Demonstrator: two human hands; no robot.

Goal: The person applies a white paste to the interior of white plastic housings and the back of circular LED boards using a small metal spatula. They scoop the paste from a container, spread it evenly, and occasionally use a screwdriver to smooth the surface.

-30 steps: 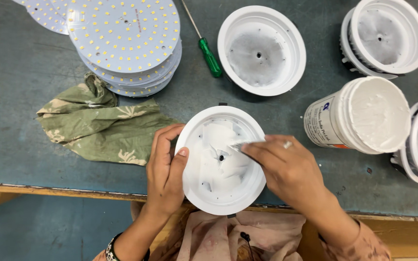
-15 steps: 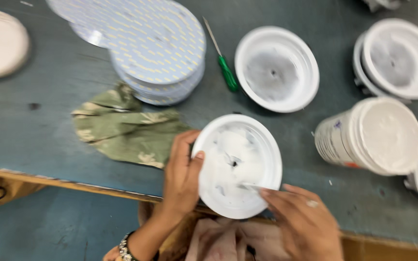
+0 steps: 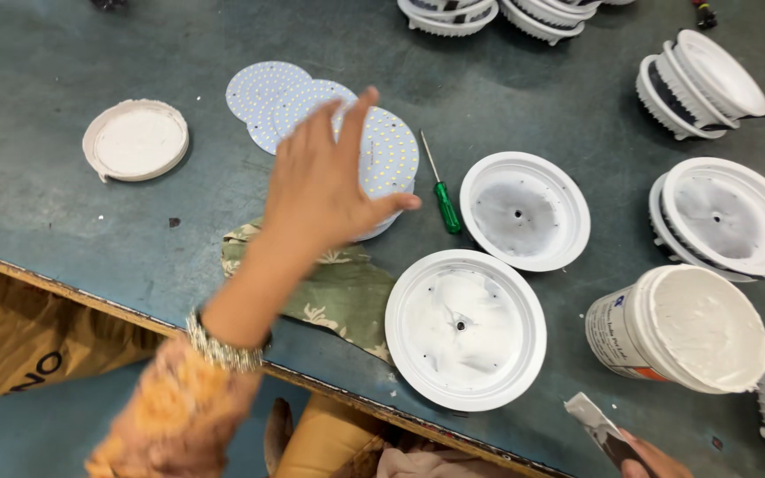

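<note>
While I count across the bench [image 3: 64, 71], I note two open white lamp housings [image 3: 466, 328] near the front edge, further housings stacked at right and top, one paste tub [image 3: 679, 329], one loose lid [image 3: 135, 139], one green screwdriver [image 3: 440, 196], one patterned cloth [image 3: 334, 292]. Left hand [image 3: 325, 181] is spread open, fingers extended, over the stack of LED discs [image 3: 382, 155]; contact I cannot confirm. Right hand [image 3: 652, 460], mostly out of frame, pinches a flat spatula [image 3: 597, 423].
</note>
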